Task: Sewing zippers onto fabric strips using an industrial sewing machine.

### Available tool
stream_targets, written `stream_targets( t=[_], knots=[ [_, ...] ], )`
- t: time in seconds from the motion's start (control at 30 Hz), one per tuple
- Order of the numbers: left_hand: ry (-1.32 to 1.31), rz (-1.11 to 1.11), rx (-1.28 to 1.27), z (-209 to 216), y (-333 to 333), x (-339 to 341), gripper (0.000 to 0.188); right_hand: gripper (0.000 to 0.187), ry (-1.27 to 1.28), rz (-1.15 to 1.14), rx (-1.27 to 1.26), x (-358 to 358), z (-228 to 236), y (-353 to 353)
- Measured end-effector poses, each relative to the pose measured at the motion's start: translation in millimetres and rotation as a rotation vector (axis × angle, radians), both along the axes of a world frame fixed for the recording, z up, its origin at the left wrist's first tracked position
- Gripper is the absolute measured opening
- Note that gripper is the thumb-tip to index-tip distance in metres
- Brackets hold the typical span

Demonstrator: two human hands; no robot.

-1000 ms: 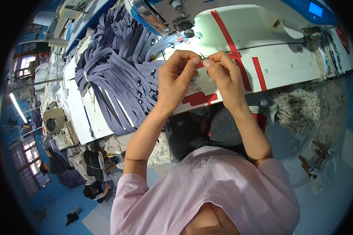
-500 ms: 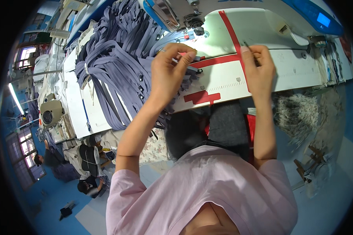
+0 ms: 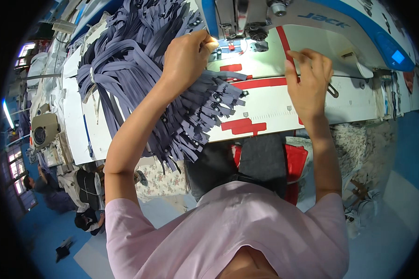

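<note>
We find the left hand (image 3: pixel 185 61) moved up to the sewing machine (image 3: pixel 307 11), fingertips pinched, contents indeterminable, the right hand (image 3: pixel 309 80) loosely half-spread; work apparently now centres under the needle.

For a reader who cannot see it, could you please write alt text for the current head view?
A person's left hand is closed in a pinch by a sewing machine; the right hand, a partly hidden dark tool beside it, is over a white table. Grey-purple zippers lie heaped at left.
</note>
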State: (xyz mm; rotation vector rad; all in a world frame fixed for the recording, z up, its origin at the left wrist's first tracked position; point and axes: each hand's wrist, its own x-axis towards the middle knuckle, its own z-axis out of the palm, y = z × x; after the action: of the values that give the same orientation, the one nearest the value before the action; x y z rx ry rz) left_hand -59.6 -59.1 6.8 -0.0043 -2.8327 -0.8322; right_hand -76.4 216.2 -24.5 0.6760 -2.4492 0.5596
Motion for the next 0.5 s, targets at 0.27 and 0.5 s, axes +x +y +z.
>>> stream_targets(
  t=[0.27, 0.5],
  knots=[
    [0.110, -0.110, -0.145, -18, -5, -13, 0.021, 0.027, -0.764, 0.285, -0.466, -35, -15, -57],
    [0.148, -0.088, 0.014, -27, -4, -9, 0.015, 0.024, -0.532, 0.429, -0.455, -51, -40, -52]
  ],
)
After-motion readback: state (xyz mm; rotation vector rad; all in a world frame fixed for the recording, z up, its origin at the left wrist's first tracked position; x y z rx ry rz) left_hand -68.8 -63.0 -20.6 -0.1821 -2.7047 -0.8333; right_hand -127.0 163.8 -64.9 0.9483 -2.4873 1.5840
